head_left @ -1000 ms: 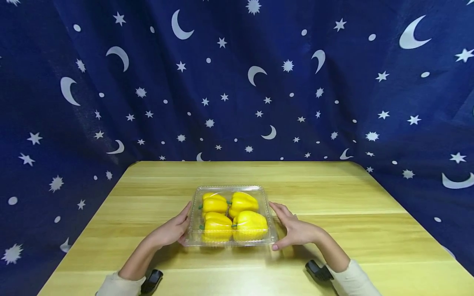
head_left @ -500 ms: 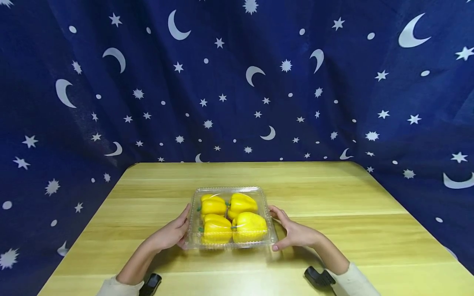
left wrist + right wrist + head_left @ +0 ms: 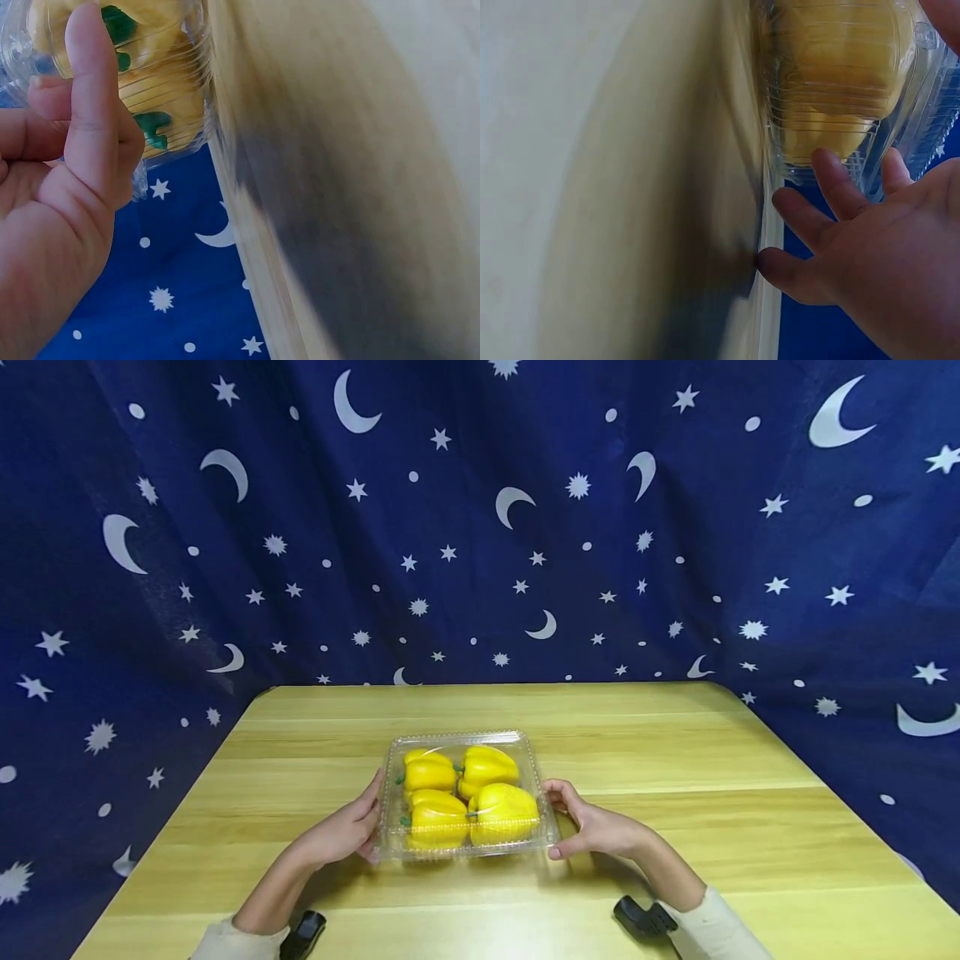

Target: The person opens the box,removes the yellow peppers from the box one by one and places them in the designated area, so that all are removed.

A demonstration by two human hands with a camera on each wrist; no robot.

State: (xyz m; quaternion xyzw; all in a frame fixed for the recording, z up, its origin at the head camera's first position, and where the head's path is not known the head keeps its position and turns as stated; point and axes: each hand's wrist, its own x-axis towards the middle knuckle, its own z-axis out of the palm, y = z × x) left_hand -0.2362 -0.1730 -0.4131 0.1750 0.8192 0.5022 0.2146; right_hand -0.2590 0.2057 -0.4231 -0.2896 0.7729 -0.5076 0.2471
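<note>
Clear plastic box (image 3: 391, 806) noted around the middle of the wooden table (image 3: 480, 910), containing four yellow peppers (image 3: 504, 814) in two rows of two. Left hand (image 3: 339, 833) lies against the box's left side, one finger straight; whether those fingers grip cannot be told. Right hand (image 3: 600, 829) is at the right side, fingers spread and unclenched, thumb at the near corner. Behind the table hangs a blue curtain (image 3: 450, 502) printed with white moons and stars.
</note>
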